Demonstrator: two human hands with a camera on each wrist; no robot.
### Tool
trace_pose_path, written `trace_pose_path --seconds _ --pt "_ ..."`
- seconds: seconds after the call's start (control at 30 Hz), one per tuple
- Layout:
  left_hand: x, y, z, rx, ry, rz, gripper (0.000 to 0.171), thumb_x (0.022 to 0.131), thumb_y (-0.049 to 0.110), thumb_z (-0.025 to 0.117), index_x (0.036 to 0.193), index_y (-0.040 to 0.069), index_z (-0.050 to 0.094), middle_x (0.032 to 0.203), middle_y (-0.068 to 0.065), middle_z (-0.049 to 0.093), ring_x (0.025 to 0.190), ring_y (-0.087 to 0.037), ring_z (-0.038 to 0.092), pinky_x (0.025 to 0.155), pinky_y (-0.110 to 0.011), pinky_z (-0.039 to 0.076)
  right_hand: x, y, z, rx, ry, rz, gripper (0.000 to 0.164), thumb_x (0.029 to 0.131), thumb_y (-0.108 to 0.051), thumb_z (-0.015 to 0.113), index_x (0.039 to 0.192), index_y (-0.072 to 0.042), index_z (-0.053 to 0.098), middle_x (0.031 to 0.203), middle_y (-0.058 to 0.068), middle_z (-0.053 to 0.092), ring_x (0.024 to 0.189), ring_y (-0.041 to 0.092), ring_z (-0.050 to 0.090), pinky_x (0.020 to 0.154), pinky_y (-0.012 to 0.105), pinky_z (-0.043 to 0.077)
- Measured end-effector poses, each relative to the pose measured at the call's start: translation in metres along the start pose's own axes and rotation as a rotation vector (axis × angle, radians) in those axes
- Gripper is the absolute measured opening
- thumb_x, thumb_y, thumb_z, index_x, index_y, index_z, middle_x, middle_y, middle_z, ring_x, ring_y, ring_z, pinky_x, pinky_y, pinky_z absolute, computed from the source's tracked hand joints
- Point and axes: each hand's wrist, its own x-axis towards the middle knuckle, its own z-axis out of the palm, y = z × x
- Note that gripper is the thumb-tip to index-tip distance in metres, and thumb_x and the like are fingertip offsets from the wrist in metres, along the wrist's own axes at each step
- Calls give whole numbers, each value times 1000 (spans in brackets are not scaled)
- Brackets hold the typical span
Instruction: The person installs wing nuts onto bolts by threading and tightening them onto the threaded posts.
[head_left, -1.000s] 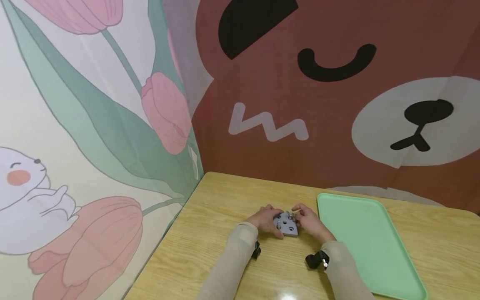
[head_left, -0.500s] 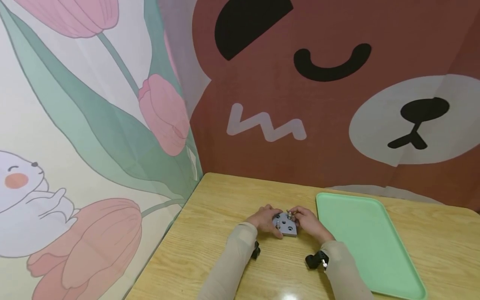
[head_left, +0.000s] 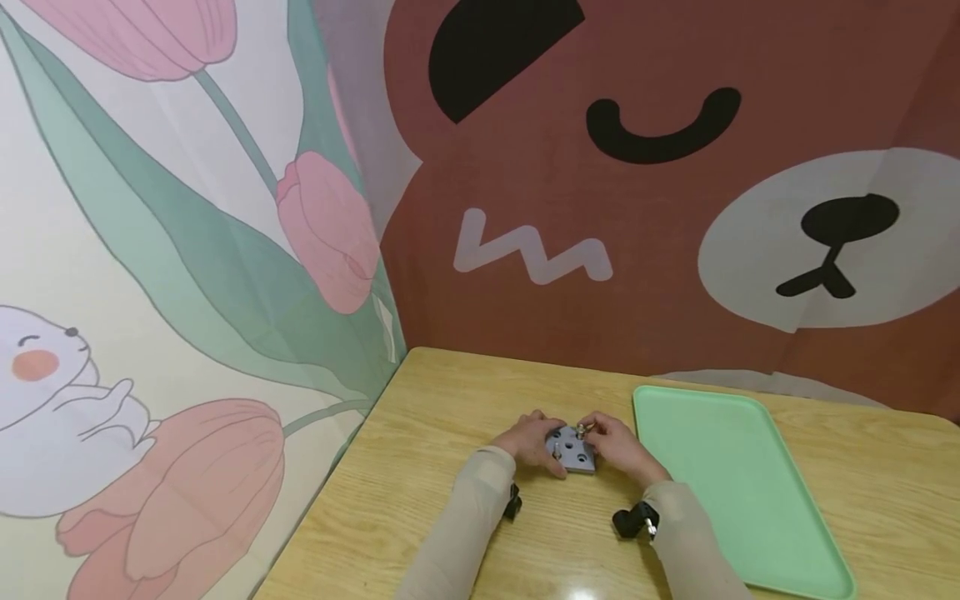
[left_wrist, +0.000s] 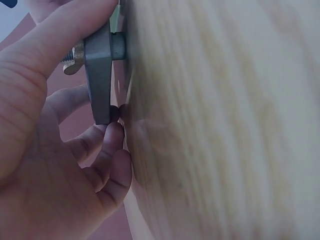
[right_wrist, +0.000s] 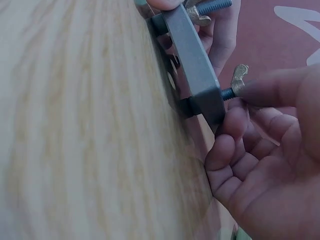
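Note:
A grey metal plate with several round holes is held just over the table in the head view. My left hand grips its left side, thumb on the near edge. Two bolts pass through the plate, their heads on the table side. At the plate's far right, my right hand pinches a brass wing nut on one bolt's threaded end. Some right fingers curl under the plate's edge in the right wrist view. Another wing nut sits on the second bolt beside my left thumb.
A light green tray lies on the wooden table to the right of my right hand. Printed cloth walls rise behind the table and along its left. Each wrist bears a small black camera.
My right fingertips have shifted slightly around the wing nut, and more of it shows than a second ago. The left hand keeps its hold on the plate, which stays nearly in place.

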Motion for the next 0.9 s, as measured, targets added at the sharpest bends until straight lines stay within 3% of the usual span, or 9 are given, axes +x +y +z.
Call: trace_pose_path --seconds 0.2,0.37,0.53,0.63,0.77,0.9 --pt "-1 1 0 -5 1 -3 84 55 51 77 129 36 41 111 6 39 97 -13 37 73 -29 38 0 -2 0 170 3 68 26 93 -7 32 99 4 55 80 10 51 65 18 45 59 30 39" --pt "-1 1 0 1 6 -6 84 55 52 77 129 36 41 111 6 39 97 -12 38 73 -28 38 0 -2 -1 105 -7 50 21 93 -8 39 105 1 54 79 9 51 65 18 47 59 29 40" --pt "-1 2 0 0 3 -13 84 55 53 76 130 37 40 113 6 39 98 -13 38 73 -30 39 1 -2 -2 5 -17 9 29 87 -10 52 116 -6 54 77 8 53 66 18 50 59 30 41" --pt "-2 3 -1 -7 5 -14 84 55 52 77 129 37 40 112 6 39 98 -13 38 72 -30 39 1 -1 -2 4 -14 3 26 87 -10 55 112 -7 56 76 7 54 66 19 50 59 31 42" --pt "-2 3 0 -9 7 -11 84 55 51 77 129 37 40 111 7 39 97 -13 37 71 -30 39 0 -1 -2 57 -6 19 17 88 -5 47 102 -2 56 77 8 52 66 18 48 59 30 41" --pt "-1 3 0 4 9 -4 84 55 52 77 129 37 40 111 7 39 97 -12 37 72 -29 38 -1 -2 -2 125 5 44 22 93 -9 36 98 2 54 80 9 50 66 18 46 59 30 39"
